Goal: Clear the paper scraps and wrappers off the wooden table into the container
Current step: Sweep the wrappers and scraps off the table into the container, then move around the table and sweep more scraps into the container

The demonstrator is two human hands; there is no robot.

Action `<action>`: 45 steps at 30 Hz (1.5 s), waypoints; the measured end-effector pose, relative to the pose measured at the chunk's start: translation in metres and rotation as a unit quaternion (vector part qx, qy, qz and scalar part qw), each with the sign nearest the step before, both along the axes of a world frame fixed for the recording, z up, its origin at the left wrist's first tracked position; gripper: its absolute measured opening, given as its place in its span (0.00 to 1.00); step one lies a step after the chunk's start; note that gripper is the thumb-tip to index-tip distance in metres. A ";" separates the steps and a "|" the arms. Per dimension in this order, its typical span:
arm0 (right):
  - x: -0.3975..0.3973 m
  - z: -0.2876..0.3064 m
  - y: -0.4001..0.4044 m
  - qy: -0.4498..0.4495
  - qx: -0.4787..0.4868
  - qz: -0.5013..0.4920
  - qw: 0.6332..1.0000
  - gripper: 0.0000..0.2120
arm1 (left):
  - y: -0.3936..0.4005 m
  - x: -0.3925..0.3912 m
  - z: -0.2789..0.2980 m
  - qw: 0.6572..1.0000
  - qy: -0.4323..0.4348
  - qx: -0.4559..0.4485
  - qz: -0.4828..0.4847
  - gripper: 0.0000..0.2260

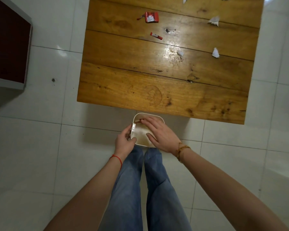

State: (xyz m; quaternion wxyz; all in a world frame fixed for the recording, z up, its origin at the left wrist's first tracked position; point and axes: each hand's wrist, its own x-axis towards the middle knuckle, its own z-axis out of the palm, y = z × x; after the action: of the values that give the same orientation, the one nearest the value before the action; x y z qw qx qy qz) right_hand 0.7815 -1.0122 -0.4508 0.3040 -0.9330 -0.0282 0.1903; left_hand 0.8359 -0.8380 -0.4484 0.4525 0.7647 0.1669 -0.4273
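Person stands on white tiled floor (40, 147), looking straight down; jeans (128, 189) fill the 6 o'clock part of the view.

White container (138, 116) held just off the near edge of the wooden table (140, 84), below centre. Left hand (124, 141) wraps the container's 9 o'clock wall, thumb on the rim, fingers curled round the outside: a closed hold. Red string (117, 158) on that wrist. Right hand (159, 135) lies flat over the container's mouth from 3 o'clock, fingers spread and loose, nothing seen pinched in them. Beaded bracelet (181, 151) on that wrist. A reddish scrap shows inside at the 11 o'clock corner.

On the table: big red wrapper (151, 17) toward 12 o'clock, small red wrapper (156, 35) just nearer. White paper scraps (215, 52) scattered from 1 to 2 o'clock, well apart from each other.

Dark red cabinet (8, 42) at 10 o'clock.
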 end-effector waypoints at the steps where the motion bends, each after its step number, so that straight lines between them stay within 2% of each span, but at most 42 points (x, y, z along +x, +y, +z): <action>1: -0.006 0.007 0.000 -0.009 -0.001 -0.020 1.000 0.24 | 0.000 -0.003 0.006 1.000 -0.002 0.001 -0.005 0.28; 6: -0.025 0.044 -0.007 -0.049 -0.014 -0.170 0.984 0.17 | -0.005 -0.011 0.044 0.999 -0.021 0.004 -0.030 0.27; 15: -0.089 0.154 -0.020 -0.105 -0.035 -0.367 0.924 0.17 | -0.036 -0.015 0.157 0.989 -0.072 -0.050 -0.116 0.29; 20: -0.131 0.203 -0.020 -0.138 -0.053 -0.452 0.880 0.16 | -0.056 -0.021 0.203 0.974 -0.089 -0.070 -0.194 0.28; 25: -0.174 0.228 -0.021 -0.153 -0.066 -0.535 0.828 0.16 | -0.083 -0.042 0.236 0.953 -0.088 -0.081 -0.277 0.28; 31: -0.230 0.241 -0.045 -0.160 -0.069 -0.602 0.779 0.15 | -0.131 -0.084 0.258 0.935 -0.070 -0.100 -0.332 0.27; 34: -0.264 0.244 -0.073 -0.146 -0.078 -0.621 0.766 0.15 | -0.166 -0.111 0.264 0.936 -0.054 -0.105 -0.332 0.27; 41: -0.350 0.267 -0.175 -0.146 -0.088 -0.621 0.765 0.15 | -0.265 -0.185 0.279 0.936 -0.067 -0.124 -0.323 0.27; 45: -0.385 0.279 -0.238 -0.153 -0.094 -0.598 0.781 0.16 | -0.318 -0.222 0.280 0.943 -0.071 -0.138 -0.296 0.26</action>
State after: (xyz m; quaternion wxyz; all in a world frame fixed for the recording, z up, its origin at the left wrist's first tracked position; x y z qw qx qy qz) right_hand 0.3964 -1.2503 -0.1714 0.2595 -0.8035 0.5069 -0.1735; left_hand 0.6136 -1.1561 -0.1683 0.4171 0.7382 -0.1600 -0.5055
